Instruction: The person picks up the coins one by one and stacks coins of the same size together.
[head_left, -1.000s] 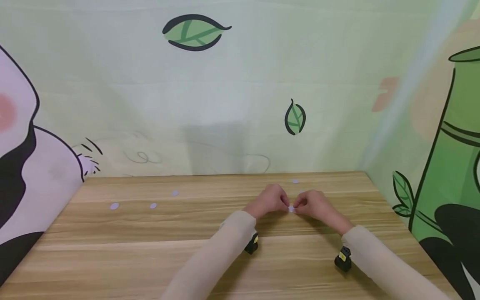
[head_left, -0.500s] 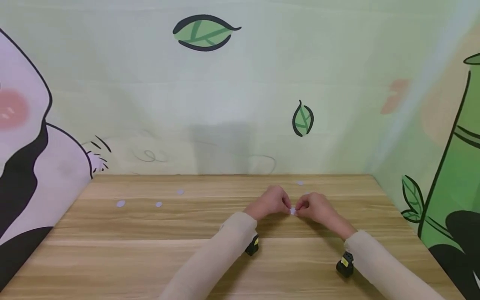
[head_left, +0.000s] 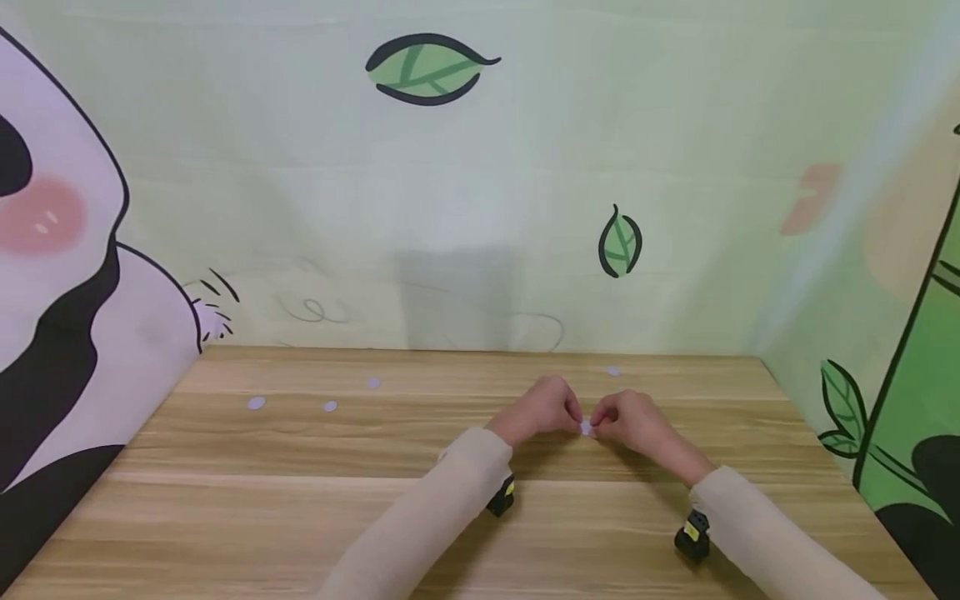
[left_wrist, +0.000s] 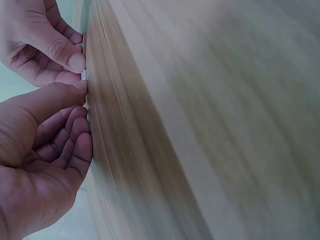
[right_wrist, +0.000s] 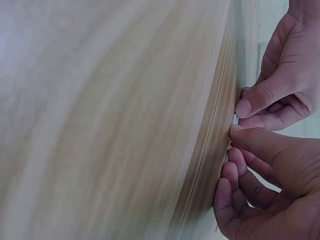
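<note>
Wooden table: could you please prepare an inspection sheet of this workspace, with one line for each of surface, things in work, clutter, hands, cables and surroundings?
Surface: table with a wood-grain top.
Things in work: small white piece between the two hands; whether it touches the table is unclear.
Clutter: three pale discs lying apart on the left side; one more disc near the far edge.
Hands: left hand and right hand both pinch the small white piece, from opposite sides.
Cables: nothing seen, also around the black wrist devices.
Surroundings: pale green backdrop printed with leaves and a black-and-white cartoon animal.
</note>
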